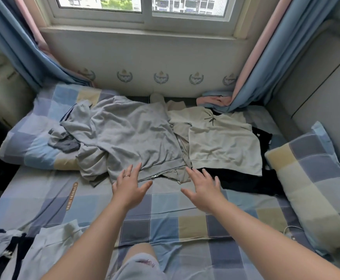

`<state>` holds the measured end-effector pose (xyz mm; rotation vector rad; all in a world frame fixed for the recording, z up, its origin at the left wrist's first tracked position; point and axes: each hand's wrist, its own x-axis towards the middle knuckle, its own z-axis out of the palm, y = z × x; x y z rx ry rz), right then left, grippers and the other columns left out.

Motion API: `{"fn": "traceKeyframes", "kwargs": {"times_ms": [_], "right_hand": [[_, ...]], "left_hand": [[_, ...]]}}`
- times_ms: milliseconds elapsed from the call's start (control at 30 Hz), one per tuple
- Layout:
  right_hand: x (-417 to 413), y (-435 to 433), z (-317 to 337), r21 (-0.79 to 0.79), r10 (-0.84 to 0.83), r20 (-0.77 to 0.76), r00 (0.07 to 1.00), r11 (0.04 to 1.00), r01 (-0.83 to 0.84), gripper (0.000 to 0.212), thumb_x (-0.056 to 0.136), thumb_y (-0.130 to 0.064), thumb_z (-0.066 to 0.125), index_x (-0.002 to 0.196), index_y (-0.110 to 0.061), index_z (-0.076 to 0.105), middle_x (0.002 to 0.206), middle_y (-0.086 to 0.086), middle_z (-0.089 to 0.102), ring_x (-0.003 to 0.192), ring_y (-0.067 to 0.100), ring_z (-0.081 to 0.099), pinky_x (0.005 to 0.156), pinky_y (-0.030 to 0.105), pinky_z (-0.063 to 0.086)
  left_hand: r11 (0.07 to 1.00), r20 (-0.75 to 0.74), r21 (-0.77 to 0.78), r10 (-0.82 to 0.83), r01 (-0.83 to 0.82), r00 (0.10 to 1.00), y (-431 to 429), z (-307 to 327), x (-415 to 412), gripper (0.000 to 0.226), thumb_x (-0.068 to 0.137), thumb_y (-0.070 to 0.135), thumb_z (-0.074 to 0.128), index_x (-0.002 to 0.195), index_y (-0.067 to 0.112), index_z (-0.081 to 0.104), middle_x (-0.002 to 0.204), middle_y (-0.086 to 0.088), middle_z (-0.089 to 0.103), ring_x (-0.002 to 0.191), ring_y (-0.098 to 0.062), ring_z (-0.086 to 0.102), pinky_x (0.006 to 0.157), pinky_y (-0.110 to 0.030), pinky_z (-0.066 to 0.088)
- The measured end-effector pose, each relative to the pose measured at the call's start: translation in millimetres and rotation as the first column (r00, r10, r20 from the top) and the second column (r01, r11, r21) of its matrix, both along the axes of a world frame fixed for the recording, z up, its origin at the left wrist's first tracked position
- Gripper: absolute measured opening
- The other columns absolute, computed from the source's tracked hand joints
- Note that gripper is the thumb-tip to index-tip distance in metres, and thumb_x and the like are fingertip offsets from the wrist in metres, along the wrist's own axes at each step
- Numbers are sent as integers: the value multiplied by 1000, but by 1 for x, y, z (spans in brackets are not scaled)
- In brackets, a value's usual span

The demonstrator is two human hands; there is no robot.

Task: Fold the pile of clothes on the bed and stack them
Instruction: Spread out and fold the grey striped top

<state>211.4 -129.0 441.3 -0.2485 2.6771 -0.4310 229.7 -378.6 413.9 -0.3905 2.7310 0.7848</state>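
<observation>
Both hands are hovering low over the bed (165,219), and neither is holding anything. The left hand (128,184) is showing straight, spread fingers, with its fingertips lying at the hem of the grey zip-up top (136,138); whether they are actually touching the cloth I cannot tell. The right hand (203,188) is just as open, its fingers fanned out just short of that same hem, near the zip end.

The pile is sitting across the far half of the bed. The grey top is lying crumpled in the middle and spilling onto the left pillow (34,138). The cream T-shirt (221,142) is lying just beside it on the right, over a black garment (245,182).

This is looking like the opening pick-up — the grey top first, nothing in this pile folded yet. The next move is calling for a pinch on the hem with each hand, then a pull toward the bare sheet in front. The far side is bunching around a dark striped piece (66,145), so it will likely be needing a shake loose.
</observation>
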Motion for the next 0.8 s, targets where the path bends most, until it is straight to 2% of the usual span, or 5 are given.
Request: {"fn": "traceKeyframes", "kwargs": {"times_ms": [267,433,633,733,800], "right_hand": [[-92,-12,-113,-6,-139,60,988,990,140,70,101,-57,40,159,-42,3,168,-14,3,155,18,-4,122,55,2],[-171,-38,-221,61,-162,132,978,986,156,69,101,-53,44,158,-40,8,167,-12,11,155,18,2,123,50,7],[-262,-87,-371,96,-111,150,982,991,97,68,98,-48,53,157,-37,21,164,-9,26,152,20,16,119,47,20],[-298,-114,-435,125,-37,141,989,992,20,71,96,-45,57,157,-39,21,166,-8,20,152,23,15,119,47,20],[-316,-131,-467,155,15,132,991,987,-36,73,95,-44,59,157,-41,19,167,-7,13,154,25,10,120,47,18]], "left_hand": [[1000,29,0,-1,1,1000,-29,-125,-101,71,95,59,53,157,39,22,167,4,19,153,-23,10,119,-50,19],[998,156,9,-58,57,986,-63,-238,-169,70,95,58,52,156,38,24,166,1,21,152,-24,12,119,-47,18],[945,147,-157,-265,288,953,-106,-388,-264,80,89,65,58,156,39,21,168,-3,10,154,-30,4,121,-48,12],[895,201,-164,-381,414,902,-123,-461,-290,94,80,78,56,156,49,9,169,3,-3,155,-30,-8,122,-57,1],[870,137,-220,-419,440,897,-130,-499,-287,95,76,85,47,156,52,8,169,6,-5,155,-29,-10,120,-60,-4]]}}
